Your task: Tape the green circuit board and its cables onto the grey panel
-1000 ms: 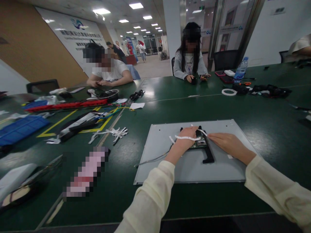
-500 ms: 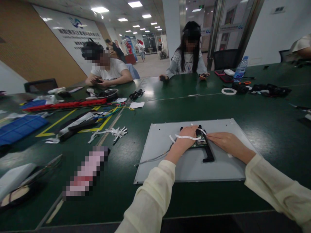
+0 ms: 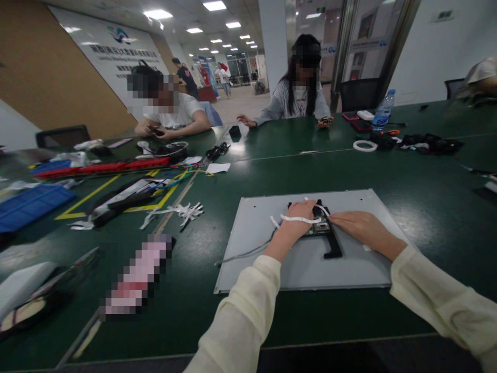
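A black frame (image 3: 334, 246) with a green circuit board (image 3: 321, 227) lies on a pale grey panel (image 3: 357, 274). My left hand (image 3: 298, 216) is over the board's upper left part, fingers closed and fingertips mostly hidden. A white tape strip (image 3: 323, 209) runs from those fingertips to my right hand (image 3: 359, 227), which pinches its other end beside the frame. Another white strip (image 3: 297, 219) lies across the back of my left hand. From under this hand a grey cable (image 3: 244, 255) leads left over the panel.
White strip scraps (image 3: 188, 213) lie left of the panel, near a blurred pink object (image 3: 140, 274). Further left is a blue basket (image 3: 34, 204). A tape roll (image 3: 365, 146) and a water bottle (image 3: 383, 111) stand at the back right. Two people sit across the table.
My hands and the tape strip have hardly moved. Across the table, a person's hand has opened and moved away from a small black object, now on the tabletop.
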The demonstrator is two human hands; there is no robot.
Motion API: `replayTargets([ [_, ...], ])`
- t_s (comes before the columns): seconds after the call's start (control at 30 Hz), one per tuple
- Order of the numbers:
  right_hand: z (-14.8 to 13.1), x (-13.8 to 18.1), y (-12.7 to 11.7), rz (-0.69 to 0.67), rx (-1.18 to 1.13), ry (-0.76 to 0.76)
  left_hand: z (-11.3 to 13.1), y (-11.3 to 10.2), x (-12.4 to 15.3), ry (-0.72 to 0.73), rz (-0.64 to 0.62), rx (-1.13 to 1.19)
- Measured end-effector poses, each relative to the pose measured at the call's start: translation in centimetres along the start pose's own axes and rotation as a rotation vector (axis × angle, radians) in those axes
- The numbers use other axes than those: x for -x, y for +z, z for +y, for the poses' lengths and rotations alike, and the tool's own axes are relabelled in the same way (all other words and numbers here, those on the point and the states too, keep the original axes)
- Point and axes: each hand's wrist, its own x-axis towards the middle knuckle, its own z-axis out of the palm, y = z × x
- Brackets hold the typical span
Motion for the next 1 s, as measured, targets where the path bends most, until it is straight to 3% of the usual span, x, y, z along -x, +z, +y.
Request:
replayTargets([
  [0.27,0.1,-0.3,0.3,-0.007,-0.029,-0.039,0.3,-0.5,0.0,0.003,-0.009,0.000],
  [0.67,-0.7,0.1,-1.1,-0.082,-0.052,0.118,0.5,-0.7,0.2,-0.018,-0.025,-0.002],
  [1.0,-1.4,0.6,-1.5,-0.072,-0.048,0.005,0.8,-0.7,0.3,0.016,-0.020,-0.070],
])
